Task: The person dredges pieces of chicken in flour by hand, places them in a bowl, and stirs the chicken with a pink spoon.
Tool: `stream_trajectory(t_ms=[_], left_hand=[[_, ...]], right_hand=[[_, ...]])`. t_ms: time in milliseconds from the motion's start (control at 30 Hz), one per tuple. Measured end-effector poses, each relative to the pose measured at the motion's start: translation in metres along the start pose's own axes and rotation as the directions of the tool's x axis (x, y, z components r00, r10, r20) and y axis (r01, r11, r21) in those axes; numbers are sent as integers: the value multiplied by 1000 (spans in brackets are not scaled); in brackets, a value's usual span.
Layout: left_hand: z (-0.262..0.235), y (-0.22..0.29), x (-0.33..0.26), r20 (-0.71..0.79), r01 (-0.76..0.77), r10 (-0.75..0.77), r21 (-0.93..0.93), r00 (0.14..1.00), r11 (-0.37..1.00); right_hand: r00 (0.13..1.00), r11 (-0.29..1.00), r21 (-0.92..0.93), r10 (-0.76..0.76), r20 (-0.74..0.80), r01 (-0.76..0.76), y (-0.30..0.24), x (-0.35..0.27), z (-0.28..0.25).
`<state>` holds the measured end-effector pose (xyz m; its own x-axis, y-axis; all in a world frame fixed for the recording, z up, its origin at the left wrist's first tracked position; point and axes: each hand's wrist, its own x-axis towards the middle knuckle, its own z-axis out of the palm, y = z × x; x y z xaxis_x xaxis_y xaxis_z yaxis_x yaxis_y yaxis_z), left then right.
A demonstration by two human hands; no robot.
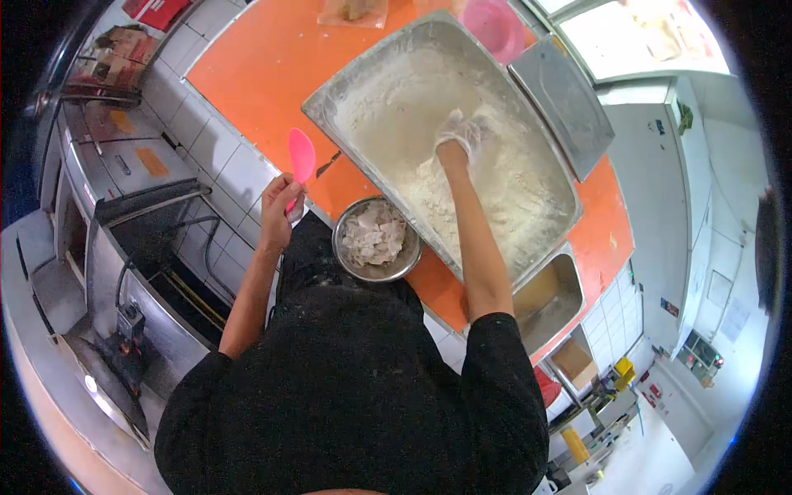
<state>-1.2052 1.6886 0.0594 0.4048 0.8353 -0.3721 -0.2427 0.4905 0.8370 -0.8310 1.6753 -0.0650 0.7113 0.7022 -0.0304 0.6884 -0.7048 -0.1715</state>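
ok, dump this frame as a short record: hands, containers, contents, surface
left_hand: bare hand, gripping a pink spoon, bowl end up
right_hand: gloved hand, in the white powder; finger closure unclear
tray: large metal tray, holds the powder
bowl: round steel bowl, beside the tray on the person's side, holds pale pieces
other_containers: pink container past the tray; smaller metal pan to its right
surface: orange tabletop
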Motion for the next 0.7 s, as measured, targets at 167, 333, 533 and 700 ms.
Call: stream_trajectory(t_ms=[167, 333, 533, 700], left_hand=[[-6, 7, -12, -46, 9, -8, 12, 999, 1000], [-26, 8, -21, -93, -49, 49, 9, 994, 999], [-32, 13, -26, -104, 7, -5, 14, 995, 1000], [-31, 2, -21, -97, -14, 18, 33, 995, 999]], right_hand=[[908, 909, 45, -409, -94, 415, -70, 0, 5], [467, 561, 144, -784, 409, 816, -80, -46, -34], [601, 626, -148, -616, 509, 766, 37, -99, -84], [898, 867, -372, -169, 407, 332, 52, -116, -94]])
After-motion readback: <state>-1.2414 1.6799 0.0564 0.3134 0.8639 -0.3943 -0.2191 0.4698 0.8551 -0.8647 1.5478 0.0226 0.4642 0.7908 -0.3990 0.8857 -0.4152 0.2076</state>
